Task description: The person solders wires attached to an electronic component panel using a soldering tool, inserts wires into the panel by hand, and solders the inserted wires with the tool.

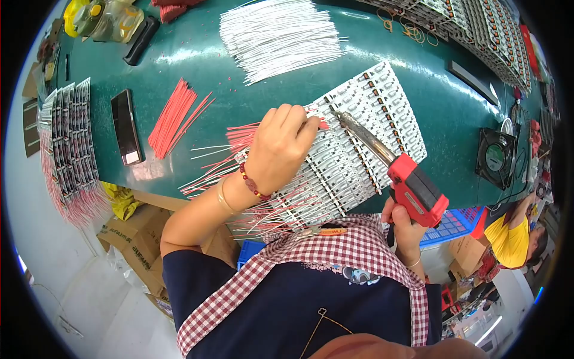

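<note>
Left hand pinching a red wire onto the white strip panel, right hand gripping the red soldering iron, tip touching down beside it.

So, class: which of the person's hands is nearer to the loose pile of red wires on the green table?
Left. The left hand rests on the white strip panel, right of the red wire pile; the right hand grips the soldering iron, farther away.

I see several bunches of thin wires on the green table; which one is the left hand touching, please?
The left hand pinches the red wires fanned at the white strip panel; the loose red bundle and white bundle lie apart, untouched.
</note>
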{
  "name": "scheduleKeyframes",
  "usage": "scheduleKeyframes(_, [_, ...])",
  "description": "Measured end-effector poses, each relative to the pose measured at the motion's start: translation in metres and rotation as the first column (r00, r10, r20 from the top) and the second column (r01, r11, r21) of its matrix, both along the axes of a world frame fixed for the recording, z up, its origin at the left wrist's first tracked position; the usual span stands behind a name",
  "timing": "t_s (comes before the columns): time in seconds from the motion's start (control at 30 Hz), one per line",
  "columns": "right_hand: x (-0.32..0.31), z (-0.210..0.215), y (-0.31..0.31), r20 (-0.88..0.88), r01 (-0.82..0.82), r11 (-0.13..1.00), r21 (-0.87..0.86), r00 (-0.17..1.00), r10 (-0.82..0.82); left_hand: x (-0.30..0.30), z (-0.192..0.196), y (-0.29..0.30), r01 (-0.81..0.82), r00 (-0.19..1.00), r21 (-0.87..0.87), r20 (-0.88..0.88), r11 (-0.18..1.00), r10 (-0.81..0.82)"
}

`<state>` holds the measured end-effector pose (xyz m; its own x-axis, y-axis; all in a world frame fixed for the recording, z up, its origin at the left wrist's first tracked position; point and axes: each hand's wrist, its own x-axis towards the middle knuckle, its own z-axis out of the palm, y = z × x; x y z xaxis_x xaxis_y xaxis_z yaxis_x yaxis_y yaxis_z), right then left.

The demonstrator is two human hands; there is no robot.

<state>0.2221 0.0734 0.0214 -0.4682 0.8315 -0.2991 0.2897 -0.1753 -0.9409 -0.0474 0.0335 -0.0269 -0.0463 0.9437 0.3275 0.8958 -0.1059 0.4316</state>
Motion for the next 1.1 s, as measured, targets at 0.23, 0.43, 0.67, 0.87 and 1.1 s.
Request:
scheduleKeyframes(0.23, [0.008, -0.012, -0.003, -0.053, 0.007, 1.000, -0.025, 0.999, -0.009, -0.002, -0.006, 0.004, -0.004, 0.996, 0.095, -0.089, 0.995, 0.012])
scheduleKeyframes(0.43, [0.014, -0.017, -0.009, -0.077, 0.023, 0.998, -0.057, 0.997, -0.027, 0.005, -0.004, -0.001, 0.041, 0.995, 0.051, -0.093, 0.998, -0.036])
scheduleKeyframes(0.67, [0.018, -0.011, -0.006, -0.094, -0.016, 0.981, -0.195, 0.996, -0.003, 0.007, 0.000, 0.001, 0.060, 0.996, 0.010, -0.062, 0.998, -0.059])
scheduleKeyframes(0.87, [0.023, -0.015, -0.006, -0.012, -0.072, 0.982, -0.177, 0.997, 0.071, 0.003, 0.001, 0.002, 0.094, 0.993, -0.036, -0.067, 0.995, -0.097])
scheduleKeyframes(1.1, [0.014, -0.018, -0.011, -0.011, -0.013, 0.998, -0.060, 1.000, 0.013, 0.004, 0.003, 0.005, 0.077, 0.996, -0.058, -0.041, 0.995, -0.079])
